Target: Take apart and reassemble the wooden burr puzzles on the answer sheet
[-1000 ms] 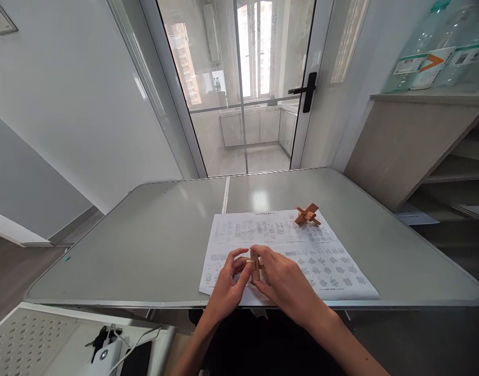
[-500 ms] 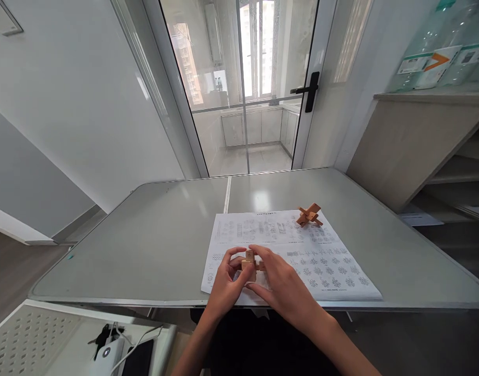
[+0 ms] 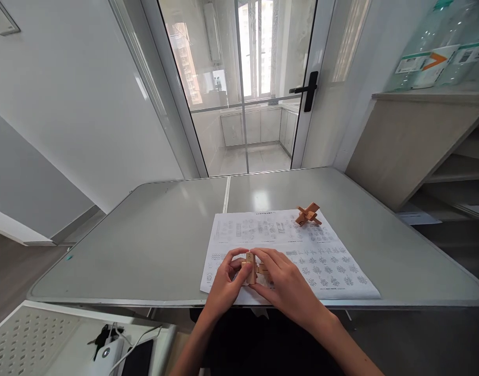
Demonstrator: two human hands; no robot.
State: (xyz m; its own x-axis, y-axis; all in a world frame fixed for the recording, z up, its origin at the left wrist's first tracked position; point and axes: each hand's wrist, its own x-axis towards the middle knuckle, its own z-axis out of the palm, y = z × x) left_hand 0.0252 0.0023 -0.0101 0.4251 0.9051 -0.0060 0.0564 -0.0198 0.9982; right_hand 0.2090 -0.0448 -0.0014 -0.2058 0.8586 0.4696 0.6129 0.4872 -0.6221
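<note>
Between my two hands, over the near part of a printed sheet (image 3: 227,235), is a small wooden interlocking puzzle (image 3: 251,270) of light brown bars. My left hand (image 3: 225,284) grips its left side, thumb on the front. Fingers of my right hand (image 3: 288,282) close round the top and right side, with the thumb low at the front. One bar stands upright facing me, and others jut out to the right; my fingers cover the rest. A second, darker wooden puzzle (image 3: 308,214) of crossed bars rests at the sheet's far right corner.
The sheet, covered in small diagrams, lies on a grey-green table (image 3: 153,245). At lower left a white perforated stand (image 3: 39,334) holds keys (image 3: 102,337), a white device (image 3: 108,357) and a black phone-like slab (image 3: 139,360). Large bottles (image 3: 431,57) stand on a shelf at right.
An upright bar now shows along the puzzle's front, where a stepped shape with a crosspiece showed before. My right fingers have shifted slightly inward over the top.
</note>
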